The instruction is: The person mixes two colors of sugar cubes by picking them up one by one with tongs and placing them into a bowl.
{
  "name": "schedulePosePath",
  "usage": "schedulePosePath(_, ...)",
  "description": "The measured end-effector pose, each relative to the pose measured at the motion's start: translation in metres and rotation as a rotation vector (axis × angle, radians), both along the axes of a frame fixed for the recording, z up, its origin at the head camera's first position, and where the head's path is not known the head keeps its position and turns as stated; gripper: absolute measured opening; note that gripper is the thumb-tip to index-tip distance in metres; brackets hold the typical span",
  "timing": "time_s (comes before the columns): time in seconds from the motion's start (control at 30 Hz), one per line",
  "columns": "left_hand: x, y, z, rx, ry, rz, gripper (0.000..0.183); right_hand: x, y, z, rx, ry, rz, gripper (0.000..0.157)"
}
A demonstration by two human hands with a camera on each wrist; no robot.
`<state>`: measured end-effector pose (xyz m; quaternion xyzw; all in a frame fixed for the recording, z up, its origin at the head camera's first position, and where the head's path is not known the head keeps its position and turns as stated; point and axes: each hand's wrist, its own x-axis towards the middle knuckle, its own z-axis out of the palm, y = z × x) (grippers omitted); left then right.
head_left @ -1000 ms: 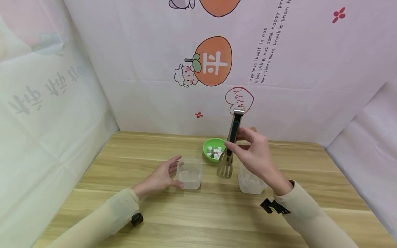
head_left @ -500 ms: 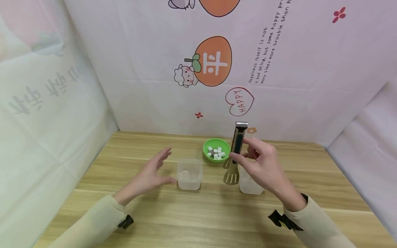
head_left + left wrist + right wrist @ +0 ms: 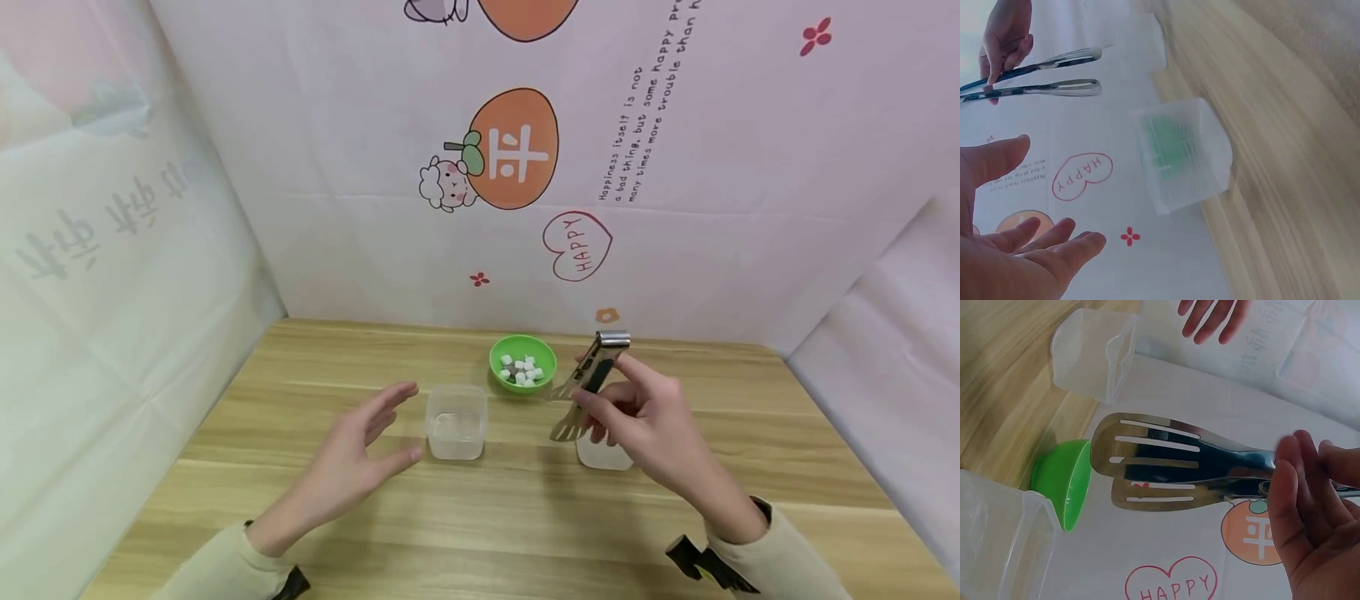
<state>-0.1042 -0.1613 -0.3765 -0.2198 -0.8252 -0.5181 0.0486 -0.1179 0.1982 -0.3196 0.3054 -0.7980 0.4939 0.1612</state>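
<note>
Slotted metal tongs [image 3: 592,377] with dark grips are pinched between the thumb and fingers of my right hand [image 3: 654,425]. Their two slotted ends [image 3: 1147,447] stand somewhat apart with nothing between them, in the air above the table. My left hand [image 3: 341,454], its fingers spread, hovers just left of a clear plastic container [image 3: 457,427] without touching it. A second clear container [image 3: 602,457] stands under my right hand, which partly hides it. Behind and between the containers sits a green bowl [image 3: 522,340] holding several small white pieces [image 3: 521,365] that look like marshmallows.
The wooden table [image 3: 480,533] meets a white printed cloth backdrop [image 3: 360,208] behind the bowl. White cloth walls also rise at the left [image 3: 112,333] and right. Black wrist mounts [image 3: 705,567] sit at both sleeves.
My left hand has let the left container go and drawn back toward the left. My right hand has moved down and rightward with the tongs, which now tilt and show their ends spread.
</note>
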Motion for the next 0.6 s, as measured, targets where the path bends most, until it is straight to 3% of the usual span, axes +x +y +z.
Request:
schedulePosePath(0.13, 0.005, 0.001, -0.001, 0.016, -0.008, 0.006, 0.079, 0.006, 0.006, -0.001, -0.077, -0.092, 0.145, 0.049)
schedulePosePath(0.37, 0.008, 0.005, 0.001, 0.058, -0.006, -0.009, 0.076, 0.01, 0.014, -0.003, -0.334, -0.235, 0.541, 0.049)
schedulePosePath(0.47, 0.01, 0.006, 0.002, 0.069, -0.008, -0.01, 0.075, 0.014, 0.015, -0.006, -0.362, -0.307, 0.553, 0.05)
schedulePosePath(0.6, 0.011, 0.008, 0.003, 0.083, -0.007, -0.009, 0.075, 0.021, 0.017, -0.012, -0.334, -0.375, 0.452, 0.053)
